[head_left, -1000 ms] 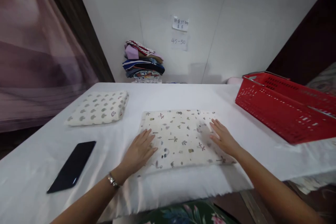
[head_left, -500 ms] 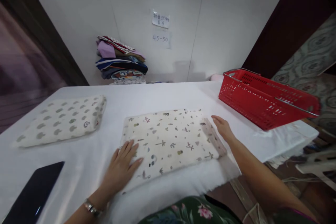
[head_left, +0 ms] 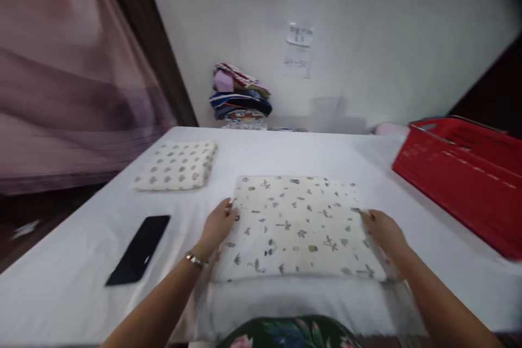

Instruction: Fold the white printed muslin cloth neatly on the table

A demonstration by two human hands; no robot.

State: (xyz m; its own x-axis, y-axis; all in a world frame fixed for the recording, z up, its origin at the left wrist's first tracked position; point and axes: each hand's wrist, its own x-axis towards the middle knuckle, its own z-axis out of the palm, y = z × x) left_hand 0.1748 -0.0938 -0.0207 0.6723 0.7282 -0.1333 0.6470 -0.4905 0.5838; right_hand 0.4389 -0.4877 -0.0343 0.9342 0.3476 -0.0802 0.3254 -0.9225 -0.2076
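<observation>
In front of me a folded cream cloth [head_left: 299, 228] printed with small palm trees and other little figures lies flat on the white-covered table. My left hand [head_left: 220, 223] is at its left edge, with the fingers curled onto the fabric. At the opposite edge my right hand [head_left: 381, 228] is closed on the side of the same cloth, its thumb towards the top. The fingertips under the edges are partly hidden. Nearest the left hand, apart from the cloth, lies a black phone-like slab [head_left: 141, 250].
A second folded cream cloth [head_left: 177, 166] with grey motifs lies at the far left. Behind the table is a pile of folded fabrics [head_left: 240, 98] by the wall. A red plastic basket [head_left: 460, 185] stands at right, and a pink curtain [head_left: 65, 76] hangs at left.
My left hand, earlier flat on the cloth, has moved to its left edge and curled. The right hand has closed on the right edge. The view has turned left, and the cloth lies straighter.
</observation>
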